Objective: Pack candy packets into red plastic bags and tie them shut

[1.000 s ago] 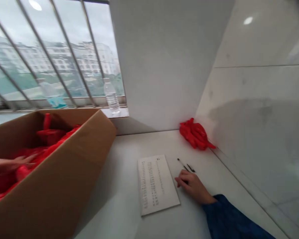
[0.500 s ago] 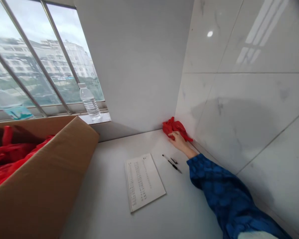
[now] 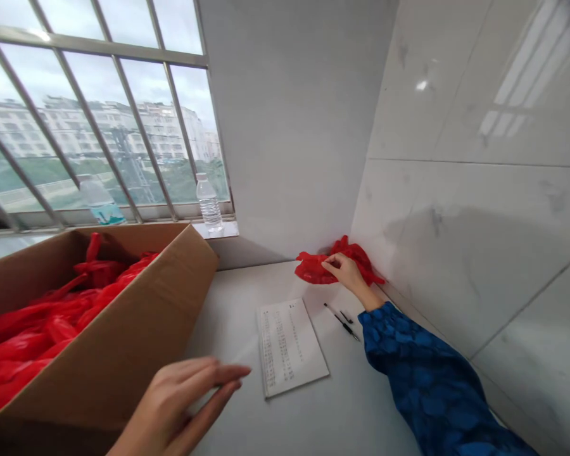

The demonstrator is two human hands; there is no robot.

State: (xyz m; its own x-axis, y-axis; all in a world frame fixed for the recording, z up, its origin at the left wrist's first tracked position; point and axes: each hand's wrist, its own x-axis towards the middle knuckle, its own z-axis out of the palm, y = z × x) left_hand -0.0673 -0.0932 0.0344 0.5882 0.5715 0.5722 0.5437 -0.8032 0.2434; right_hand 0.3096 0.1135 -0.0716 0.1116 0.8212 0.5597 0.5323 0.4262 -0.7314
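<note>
At the back right corner of the table, my right hand [image 3: 346, 271] pinches a red plastic bag [image 3: 311, 269], which spreads out to the left of the fingers. More red plastic [image 3: 354, 254] lies bunched behind and beside that hand, against the corner. My left hand [image 3: 183, 399] hovers at the lower front, between the cardboard box and the notebook. Its thumb and fingers are a little apart, with nothing between them. An open notebook [image 3: 292, 348] with handwritten lines lies on the white table [image 3: 228, 323]. A black pen [image 3: 342, 322] and its cap [image 3: 346, 316] rest right of it.
On the left stands a tall open cardboard box [image 3: 137, 329] filled with red plastic bags [image 3: 66, 316]. Two clear bottles, one plain [image 3: 209, 204] and one with a blue label [image 3: 102, 202], stand by the barred window. A tiled wall [image 3: 479, 253] borders the table's right side.
My left hand has come into view at the bottom. The red plastic bag at my right hand now stretches further left. The whole view has shifted, showing more of the window and box.
</note>
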